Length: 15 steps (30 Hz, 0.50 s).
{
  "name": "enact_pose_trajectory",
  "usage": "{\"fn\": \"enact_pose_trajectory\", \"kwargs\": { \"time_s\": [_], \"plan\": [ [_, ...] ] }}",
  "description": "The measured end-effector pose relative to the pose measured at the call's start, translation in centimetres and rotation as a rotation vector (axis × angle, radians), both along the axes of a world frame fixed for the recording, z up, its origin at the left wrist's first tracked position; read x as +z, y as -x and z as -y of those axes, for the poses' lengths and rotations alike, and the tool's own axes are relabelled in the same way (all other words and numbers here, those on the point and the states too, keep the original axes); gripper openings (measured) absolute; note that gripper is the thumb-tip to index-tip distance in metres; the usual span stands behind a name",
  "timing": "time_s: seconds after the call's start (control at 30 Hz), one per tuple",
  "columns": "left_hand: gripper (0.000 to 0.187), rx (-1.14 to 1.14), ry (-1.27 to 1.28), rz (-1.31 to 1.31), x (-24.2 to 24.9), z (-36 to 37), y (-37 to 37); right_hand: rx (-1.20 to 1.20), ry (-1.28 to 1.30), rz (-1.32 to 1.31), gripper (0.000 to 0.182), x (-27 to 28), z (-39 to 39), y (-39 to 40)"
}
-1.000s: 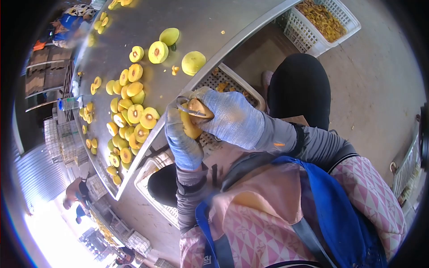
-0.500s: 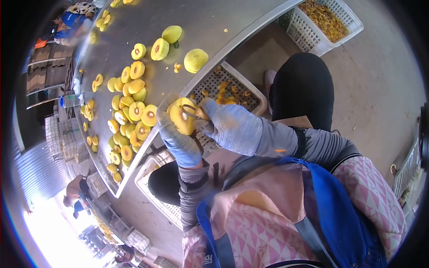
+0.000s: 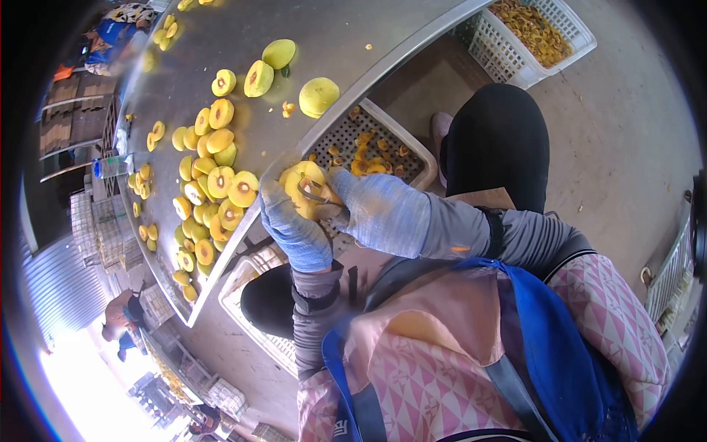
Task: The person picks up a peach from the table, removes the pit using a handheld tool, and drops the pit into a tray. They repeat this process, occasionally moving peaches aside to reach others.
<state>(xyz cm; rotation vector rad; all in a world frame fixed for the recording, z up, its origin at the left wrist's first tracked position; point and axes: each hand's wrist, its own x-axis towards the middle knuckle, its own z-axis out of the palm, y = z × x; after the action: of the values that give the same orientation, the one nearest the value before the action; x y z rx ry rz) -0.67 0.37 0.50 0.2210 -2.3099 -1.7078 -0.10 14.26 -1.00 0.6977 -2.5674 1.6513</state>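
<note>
A yellow peach half (image 3: 296,181) rests in my gloved left hand (image 3: 293,230), its cut face turned up toward me. My right hand (image 3: 384,212), gloved too, is closed on a pitting knife with a thin curved dark blade (image 3: 312,197). That blade lies in the middle of the cut face; the fingers hide the handle. Both hands are over the table's near edge, just above a crate (image 3: 423,158) holding orange-brown peach scraps (image 3: 370,158). Many halved peaches (image 3: 220,181) lie on the metal table to the left.
A whole-looking peach (image 3: 319,97) sits by the rim of the metal table (image 3: 324,33). A white crate (image 3: 508,55) full of scraps stands on the floor at upper right. Another white crate (image 3: 239,295) is below the table's near corner. People are in the background at left.
The knife's blade has turned and sits lower in the peach half, whose cut face looks more broken up. Both hands stay in nearly the same place; the view has shifted slightly.
</note>
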Motion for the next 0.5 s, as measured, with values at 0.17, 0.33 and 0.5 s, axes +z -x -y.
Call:
{"fn": "enact_pose_trajectory", "kwargs": {
  "time_s": [0.17, 0.33, 0.5],
  "plan": [
    [0.047, -0.006, -0.345, 0.101, 0.5, 0.5, 0.3, 0.040, -0.031, -0.023, 0.037, 0.2, -0.3, 0.3],
    [0.054, -0.166, -0.314, 0.238, 1.1, 1.9, 0.5, 0.076, -0.047, -0.079, 0.039, -0.3, -0.3, 0.0],
    [0.060, -0.052, -0.314, 0.273, 1.9, 0.0, 0.5, 0.040, 0.018, 0.078, 0.038, -0.8, 0.4, -0.2]
  ]
}}
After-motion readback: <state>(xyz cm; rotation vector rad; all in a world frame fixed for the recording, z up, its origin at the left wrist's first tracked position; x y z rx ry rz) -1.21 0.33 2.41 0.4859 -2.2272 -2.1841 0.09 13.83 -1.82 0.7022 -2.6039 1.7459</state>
